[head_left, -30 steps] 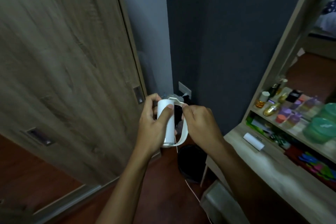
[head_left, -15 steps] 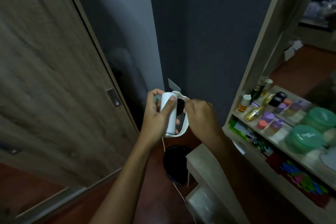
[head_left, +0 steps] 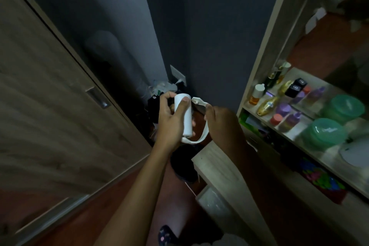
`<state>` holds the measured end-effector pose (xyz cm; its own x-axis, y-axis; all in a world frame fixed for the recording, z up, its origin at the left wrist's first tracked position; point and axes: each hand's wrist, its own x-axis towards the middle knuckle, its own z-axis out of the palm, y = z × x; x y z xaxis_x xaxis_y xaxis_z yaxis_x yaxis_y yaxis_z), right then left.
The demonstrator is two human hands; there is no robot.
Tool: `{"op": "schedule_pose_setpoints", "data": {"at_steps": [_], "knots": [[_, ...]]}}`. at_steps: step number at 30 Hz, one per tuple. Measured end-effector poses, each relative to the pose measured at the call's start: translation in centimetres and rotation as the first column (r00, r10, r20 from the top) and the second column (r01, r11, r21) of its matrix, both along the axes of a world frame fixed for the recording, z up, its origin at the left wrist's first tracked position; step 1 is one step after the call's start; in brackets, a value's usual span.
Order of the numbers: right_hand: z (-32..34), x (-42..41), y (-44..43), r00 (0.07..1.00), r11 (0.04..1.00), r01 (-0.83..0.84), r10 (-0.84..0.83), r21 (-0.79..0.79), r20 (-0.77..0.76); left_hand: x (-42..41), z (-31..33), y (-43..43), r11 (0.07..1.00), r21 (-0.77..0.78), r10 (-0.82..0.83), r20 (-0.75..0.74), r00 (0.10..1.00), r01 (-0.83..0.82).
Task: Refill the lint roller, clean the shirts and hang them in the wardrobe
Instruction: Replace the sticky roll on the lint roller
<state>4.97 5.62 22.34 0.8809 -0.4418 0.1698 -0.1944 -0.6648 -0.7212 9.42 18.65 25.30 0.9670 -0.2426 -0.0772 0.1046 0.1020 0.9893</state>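
Seating the roll in the lint roller frame

The wardrobe door [head_left: 50, 96] fills my left and the table [head_left: 217, 168] sits low on my right. Between them my left hand [head_left: 169, 126] grasps the white roll [head_left: 183, 115], fingers curled behind it and thumb across its front, its long axis near upright. My right hand [head_left: 221, 120] pinches the white frame [head_left: 203, 132] just right of the roll. The frame's lower arm hooks under the roll's bottom end, and its upper tip stands just beside the top, not yet in. I judge the next move swings that tip left into the roll's top end.
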Motion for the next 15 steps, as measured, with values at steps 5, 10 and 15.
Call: {"op": "schedule_pose_setpoints", "data": {"at_steps": [5,10,15], "knots": [[-2.3,-1.5,-2.7,0.998,0.997,0.067,-0.067,0.044,0.0,0.3,-2.3,-3.0,1.0,-0.01,-0.029,-0.119,0.993,0.028],[-5.3,-4.2,-5.6,0.954,0.986,0.154,-0.133,0.059,-0.267,-0.1,-5.5,-6.2,0.992,-0.023,-0.128,-0.24,0.962,0.126],[-9.9,-8.5,-8.0,0.89,0.964,0.262,-0.226,0.037,-0.396,-1.4,-8.8,-9.0,0.973,-0.022,-0.218,-0.393,0.893,0.228]]}}
